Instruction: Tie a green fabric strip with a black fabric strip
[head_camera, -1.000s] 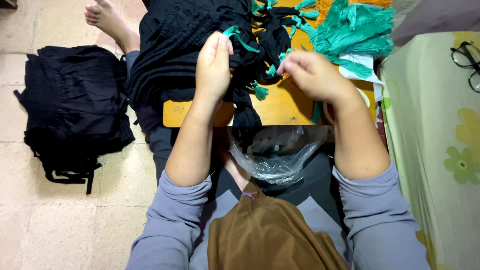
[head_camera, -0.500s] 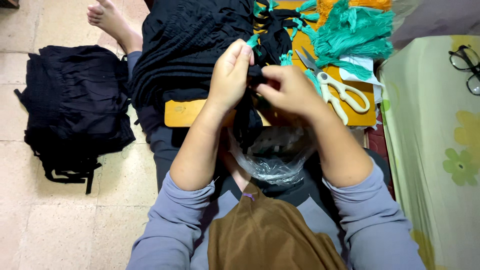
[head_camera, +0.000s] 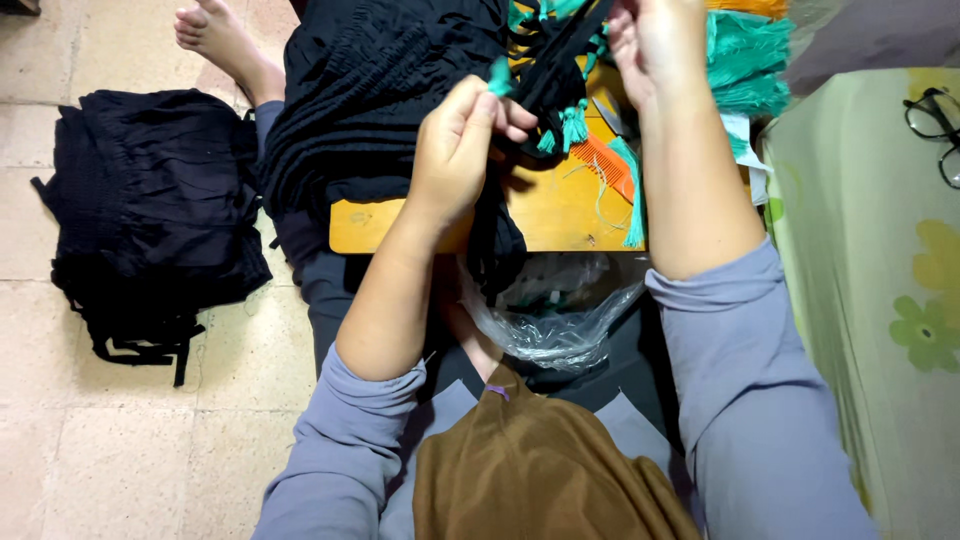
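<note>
My left hand (head_camera: 458, 140) pinches a black cord (head_camera: 545, 62) that carries small teal tassels (head_camera: 572, 125). My right hand (head_camera: 655, 40) grips the same cord higher up, near the top edge of the view, so the cord runs taut between the two hands. The cord comes off a black pleated garment (head_camera: 380, 90) draped over the left part of a small wooden board (head_camera: 565, 215) on my lap. An orange comb (head_camera: 605, 160) lies on the board under the hands.
A pile of black garments (head_camera: 150, 220) lies on the tiled floor at left. Teal tassel bundles (head_camera: 750, 65) sit at the board's far right. A clear plastic bag (head_camera: 560, 310) hangs below the board. Glasses (head_camera: 935, 125) rest on floral cloth (head_camera: 880, 300). A bare foot (head_camera: 215, 35) shows at the top left.
My right hand has risen from beside the left hand to the top of the view, pulling the cord up. The scissors seen earlier on the board are now hidden.
</note>
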